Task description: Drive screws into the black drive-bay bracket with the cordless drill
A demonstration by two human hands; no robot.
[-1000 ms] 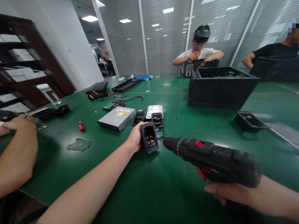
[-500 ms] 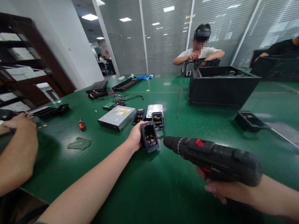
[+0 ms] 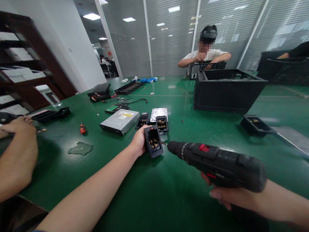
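My left hand (image 3: 139, 142) is closed on the side of a small black socket box (image 3: 153, 150), held tilted just above the table, its open face with brass-coloured terminals turned toward me and to the right. My right hand (image 3: 224, 194) is wrapped round the handle of a black cordless drill (image 3: 215, 164) with red switches. The drill points left, and its thin bit reaches into the box; whether the tip touches a terminal I cannot tell. Behind the held box, two similar black boxes, one a socket box (image 3: 161, 124), sit by a hard drive (image 3: 159, 113).
An optical drive (image 3: 119, 121), an orange screwdriver (image 3: 82, 128) and a grey-green scrap (image 3: 80, 148) lie to the left. A black computer case (image 3: 227, 91) stands back right. A co-worker's arm (image 3: 18, 151) is at far left; another person (image 3: 207, 52) works across the table.
Both hands, the box and the drill keep nearly the same pose, with a slight shift of the whole view. At far right, a person has leaned down behind a black case.
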